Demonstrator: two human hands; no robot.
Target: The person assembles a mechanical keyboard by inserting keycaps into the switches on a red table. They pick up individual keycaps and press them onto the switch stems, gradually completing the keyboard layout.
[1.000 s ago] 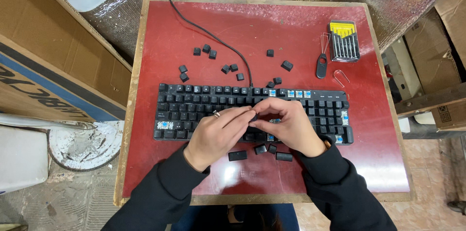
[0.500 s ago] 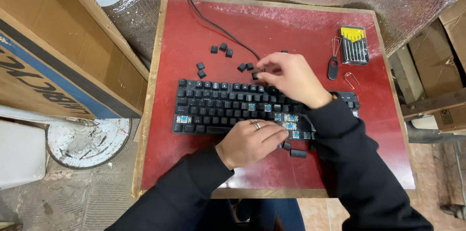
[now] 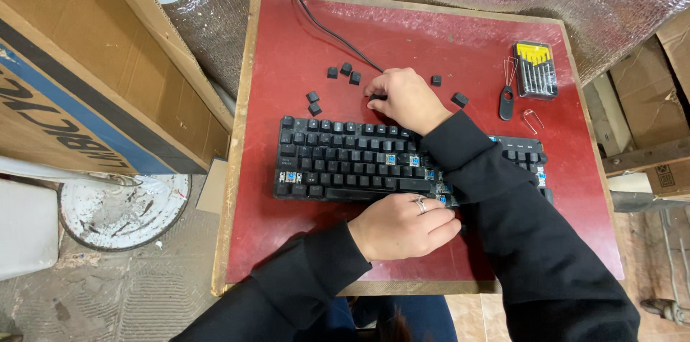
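A black mechanical keyboard (image 3: 345, 159) lies across a small red table (image 3: 287, 47), with some keycaps off and blue switches showing. My right hand (image 3: 404, 99) reaches over the keyboard to the loose black keycaps (image 3: 343, 71) behind it, fingers curled on one keycap at the fingertips. My left hand (image 3: 402, 227), wearing a ring, rests on the table at the keyboard's front edge, fingers loosely closed; whether it holds anything is hidden.
A small screwdriver set (image 3: 535, 69), a keycap puller (image 3: 507, 101) and a wire clip (image 3: 530, 121) lie at the table's right rear. The keyboard cable (image 3: 323, 22) runs to the back. Cardboard boxes (image 3: 65, 62) stand left and right; a white bucket lid (image 3: 122, 209) lies on the floor.
My right hand left the keyboard's front and moved back-left to the loose keycaps. My left hand stayed at the keyboard's front edge. The view shifted left.
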